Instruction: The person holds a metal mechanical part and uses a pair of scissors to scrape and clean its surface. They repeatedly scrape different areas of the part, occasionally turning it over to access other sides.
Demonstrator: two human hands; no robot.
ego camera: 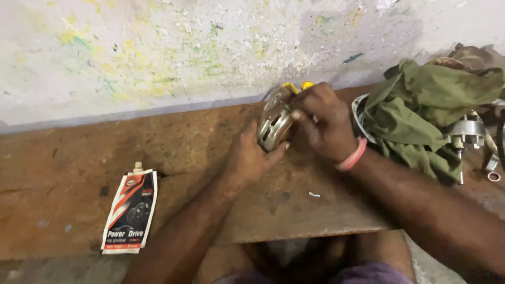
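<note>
Both hands are on a round metal part [274,125] standing on edge on the rusty bench [68,168], near the paint-flecked wall [158,47]. The left hand [251,158] cups it from below, fingers wrapped on the rim. The right hand [322,122] is clenched over its top and far side, with something yellow [297,85] poking out behind the knuckles; can't tell what it is.

Risks, as I judge them: the part is balanced on its rim, so a loosened grip could let it roll or tip on the bench. Fingers sit against the slots, a likely pinch point.

The part looks like a dull silver drum or housing with cut-out windows around the face, worn and greasy.

Nearby: a squeeze pouch [130,210] lying flat at left, a green rag [421,110] heaped over metal bits [468,131] at right.
</note>
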